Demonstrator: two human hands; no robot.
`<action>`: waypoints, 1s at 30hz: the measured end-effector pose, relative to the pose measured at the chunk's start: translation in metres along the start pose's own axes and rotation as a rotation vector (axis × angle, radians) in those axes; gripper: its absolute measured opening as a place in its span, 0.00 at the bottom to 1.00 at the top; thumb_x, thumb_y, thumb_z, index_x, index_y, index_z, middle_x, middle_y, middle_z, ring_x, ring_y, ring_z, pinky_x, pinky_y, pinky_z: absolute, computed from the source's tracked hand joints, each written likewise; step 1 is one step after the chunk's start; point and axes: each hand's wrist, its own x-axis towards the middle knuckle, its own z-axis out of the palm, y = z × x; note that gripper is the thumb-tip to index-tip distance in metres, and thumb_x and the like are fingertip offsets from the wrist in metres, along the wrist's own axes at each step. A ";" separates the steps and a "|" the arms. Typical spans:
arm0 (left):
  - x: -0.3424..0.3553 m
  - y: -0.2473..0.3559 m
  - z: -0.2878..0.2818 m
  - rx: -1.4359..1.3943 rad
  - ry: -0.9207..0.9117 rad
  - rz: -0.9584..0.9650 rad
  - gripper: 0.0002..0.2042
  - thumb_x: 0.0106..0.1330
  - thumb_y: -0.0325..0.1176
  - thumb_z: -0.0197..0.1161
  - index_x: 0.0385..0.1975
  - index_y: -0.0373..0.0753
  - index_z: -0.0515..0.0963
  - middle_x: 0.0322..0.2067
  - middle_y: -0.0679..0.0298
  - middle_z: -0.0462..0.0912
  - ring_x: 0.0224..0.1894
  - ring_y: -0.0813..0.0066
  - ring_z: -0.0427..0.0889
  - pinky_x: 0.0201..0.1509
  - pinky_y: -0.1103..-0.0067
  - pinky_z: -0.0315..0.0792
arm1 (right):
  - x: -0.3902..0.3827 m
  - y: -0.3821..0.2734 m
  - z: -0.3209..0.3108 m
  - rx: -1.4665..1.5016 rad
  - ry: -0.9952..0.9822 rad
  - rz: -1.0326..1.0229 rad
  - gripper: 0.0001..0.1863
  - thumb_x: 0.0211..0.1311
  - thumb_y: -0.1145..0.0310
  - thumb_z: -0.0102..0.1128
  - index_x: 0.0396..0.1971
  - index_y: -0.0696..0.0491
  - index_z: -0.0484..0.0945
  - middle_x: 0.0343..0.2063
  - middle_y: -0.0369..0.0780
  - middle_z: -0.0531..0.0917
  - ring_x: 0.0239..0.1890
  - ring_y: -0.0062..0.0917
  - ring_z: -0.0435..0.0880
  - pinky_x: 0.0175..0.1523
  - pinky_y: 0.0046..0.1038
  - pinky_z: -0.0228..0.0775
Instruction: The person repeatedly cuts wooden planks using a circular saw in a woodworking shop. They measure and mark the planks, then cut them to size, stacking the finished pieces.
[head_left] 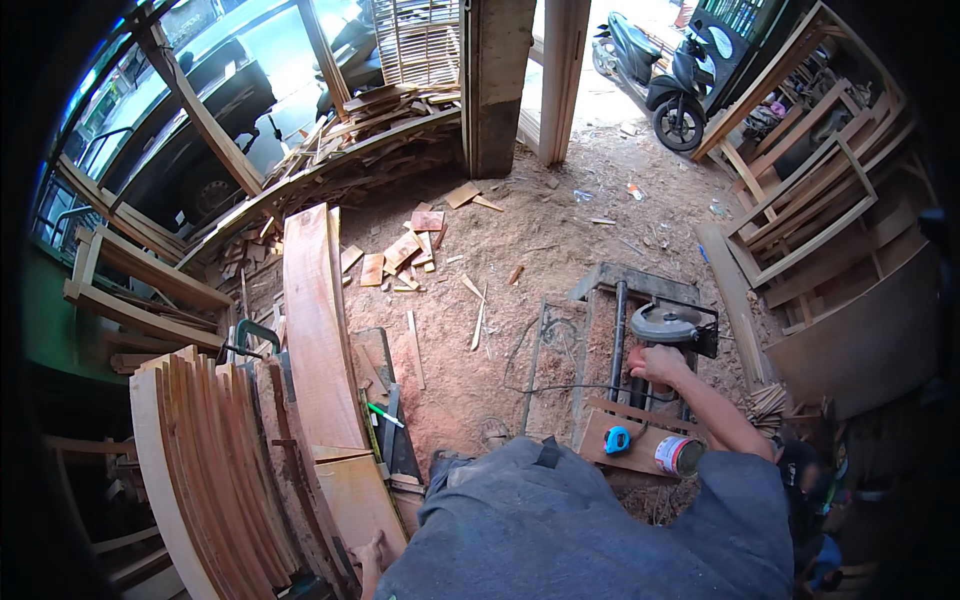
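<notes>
Nearest us, the left hand [370,550] touches the short board [352,495] at its lower end; we cannot tell whether the fingers pinch the edge or only rest there. Beside it on the left stand the curved planks [195,450], set close together. If that hand pushes sideways, we think the short board could slip out of line with the long board [310,340] beyond it.

On the right, the can [678,455] and blue tape measure [617,438] sit on a brown block [640,432], the can just beside the bent arm; a careless elbow might knock it off. A little farther, we see the black cord [570,386] looping across the ground toward the rails [618,330]; a snag there could jerk the saw.

The right hand [652,366] is closed, apparently around the near part of the saw [665,322], very close to its round guard. A slipping grip could bring fingers to the blade, in our judgement.

Farther off, loose offcuts [400,250] litter the sawdust, ready to turn a foot.
</notes>
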 end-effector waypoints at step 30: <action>-0.406 0.414 -0.167 -1.026 -0.365 1.879 0.37 0.62 0.67 0.67 0.52 0.35 0.77 0.38 0.60 0.74 0.45 0.68 0.76 0.54 0.67 0.79 | 0.026 -0.005 0.090 -0.064 0.015 0.045 0.13 0.53 0.61 0.68 0.34 0.55 0.90 0.35 0.47 0.90 0.40 0.41 0.91 0.43 0.43 0.83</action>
